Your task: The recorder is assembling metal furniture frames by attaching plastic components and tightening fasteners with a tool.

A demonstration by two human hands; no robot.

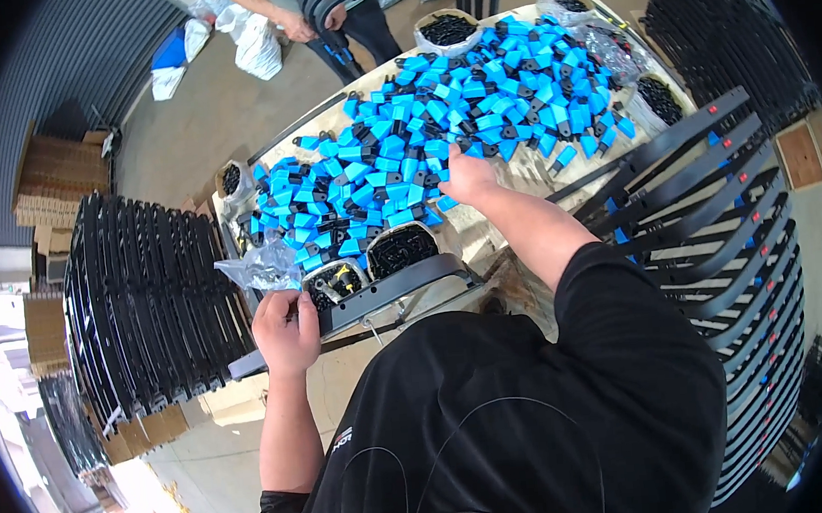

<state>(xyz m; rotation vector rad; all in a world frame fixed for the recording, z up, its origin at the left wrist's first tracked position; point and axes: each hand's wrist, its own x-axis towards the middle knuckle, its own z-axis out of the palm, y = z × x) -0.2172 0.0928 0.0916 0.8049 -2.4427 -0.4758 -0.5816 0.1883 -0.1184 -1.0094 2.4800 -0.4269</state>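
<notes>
My left hand [284,327] grips the near end of a long curved black bar [390,291] that lies across the table's front edge. My right hand [467,178] reaches forward into a large heap of blue and black plastic pieces [448,111] spread over the table; its fingers are curled among the pieces, and I cannot tell whether it holds one.
Stacks of black curved bars stand at left [147,303] and right [724,235]. Small bags of black parts [401,248] sit near the bar, with a clear plastic bag [257,267] beside them. Another person [318,20] works at the table's far side. Cardboard boxes [53,181] lie far left.
</notes>
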